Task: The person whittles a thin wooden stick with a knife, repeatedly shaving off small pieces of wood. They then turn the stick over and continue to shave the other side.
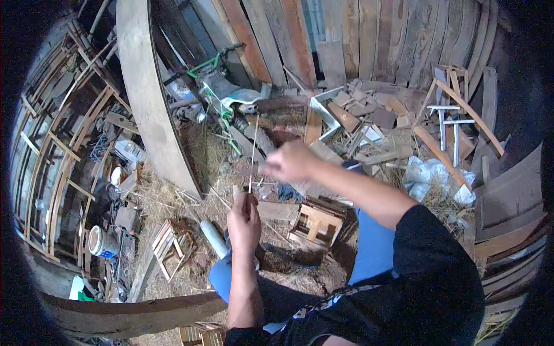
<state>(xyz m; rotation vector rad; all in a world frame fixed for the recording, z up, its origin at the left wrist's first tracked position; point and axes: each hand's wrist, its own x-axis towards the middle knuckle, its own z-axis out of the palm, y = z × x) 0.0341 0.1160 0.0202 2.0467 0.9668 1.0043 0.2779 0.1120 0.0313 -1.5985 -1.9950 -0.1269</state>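
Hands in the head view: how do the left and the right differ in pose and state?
The left hand is low and pinches the lower end of the upright thin stick; the right hand is higher, beside the stick's middle. The left hand looks sharp, the right hand blurred, so its grip cannot be told. Both are bare.

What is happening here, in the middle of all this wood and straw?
A person holds a thin stick upright in the left hand. The right hand, blurred, is up beside the stick; what it holds cannot be told. A small wooden frame lies on the straw close by.
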